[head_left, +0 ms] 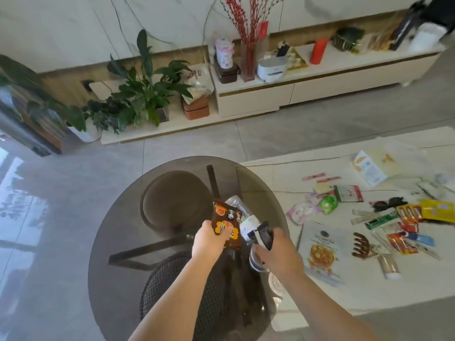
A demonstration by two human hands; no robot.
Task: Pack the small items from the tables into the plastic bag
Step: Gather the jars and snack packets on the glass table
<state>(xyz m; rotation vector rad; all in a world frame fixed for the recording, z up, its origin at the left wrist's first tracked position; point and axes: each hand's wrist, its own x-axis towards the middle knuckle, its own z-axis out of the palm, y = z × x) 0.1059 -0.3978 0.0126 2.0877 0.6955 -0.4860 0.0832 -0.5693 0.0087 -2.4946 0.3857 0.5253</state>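
While over the round glass table (118, 217), left hand (209, 238) grips a brown snack packet (225, 223); right hand (277, 252) pinches a small dark sachet (264, 235). Between them, clear plastic bag (242, 215), mouth not plainly seen. Best to spread the bag's opening first, then drop both in one at a time. Many small items well apart on the marble table (344, 301): recipe leaflet (321, 252), hair claw (362, 244), pink pouch (301, 211) reading "BER…". Other writing too blurred.

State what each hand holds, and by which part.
Left hand grips the brown snack packet by its lower end. Right hand holds a dark sachet by its lower part.
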